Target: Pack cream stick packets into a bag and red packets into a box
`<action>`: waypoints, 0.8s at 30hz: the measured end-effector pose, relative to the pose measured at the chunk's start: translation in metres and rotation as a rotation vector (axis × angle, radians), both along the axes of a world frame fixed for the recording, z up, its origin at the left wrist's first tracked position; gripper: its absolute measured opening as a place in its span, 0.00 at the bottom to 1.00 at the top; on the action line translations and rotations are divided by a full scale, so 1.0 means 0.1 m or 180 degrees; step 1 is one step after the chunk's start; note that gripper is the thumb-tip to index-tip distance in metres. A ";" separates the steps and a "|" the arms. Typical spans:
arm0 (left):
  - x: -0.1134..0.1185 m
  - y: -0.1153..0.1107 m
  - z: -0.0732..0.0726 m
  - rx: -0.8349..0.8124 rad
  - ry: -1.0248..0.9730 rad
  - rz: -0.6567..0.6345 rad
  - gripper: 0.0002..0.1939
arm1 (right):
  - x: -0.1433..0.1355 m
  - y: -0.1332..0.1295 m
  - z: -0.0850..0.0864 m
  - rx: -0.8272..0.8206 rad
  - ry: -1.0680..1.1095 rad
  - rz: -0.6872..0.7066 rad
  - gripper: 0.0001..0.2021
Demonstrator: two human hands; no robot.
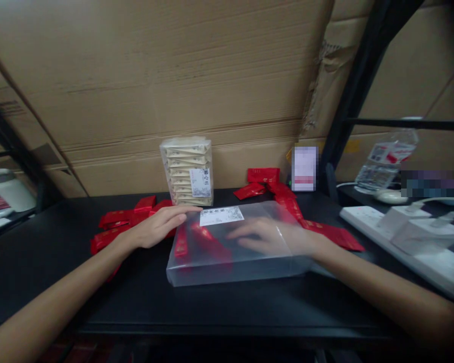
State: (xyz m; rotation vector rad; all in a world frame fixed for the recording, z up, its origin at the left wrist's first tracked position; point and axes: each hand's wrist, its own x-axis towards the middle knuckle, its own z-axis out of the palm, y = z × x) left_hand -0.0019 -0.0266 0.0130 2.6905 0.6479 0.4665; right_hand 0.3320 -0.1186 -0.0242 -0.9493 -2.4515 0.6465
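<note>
A translucent plastic box (249, 269) with a white printed label (221, 216) lies flat on the black table. Red packets (210, 242) show through its left part, blurred by the plastic. Against the box's left back edge rests my left hand (159, 226), its fingers stretched out and close together. My right hand (259, 236) is inside the box, having gone in at the right side. Seen through the plastic, its fingers are apart and point left toward the red packets; no packet shows between them.
Loose red packets (121, 222) lie left of the box, and more red packets (331, 234) spread behind it and to its right. An upright clear pack of cream sachets (185, 174) stands at the back. A white power strip (408, 242) and a plastic bottle (388, 159) are on the right.
</note>
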 end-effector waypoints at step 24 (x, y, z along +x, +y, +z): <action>-0.01 0.03 0.00 -0.0059 0.0149 -0.0193 0.23 | 0.80 0.32 0.09 0.0751 -0.1638 -0.2795 0.35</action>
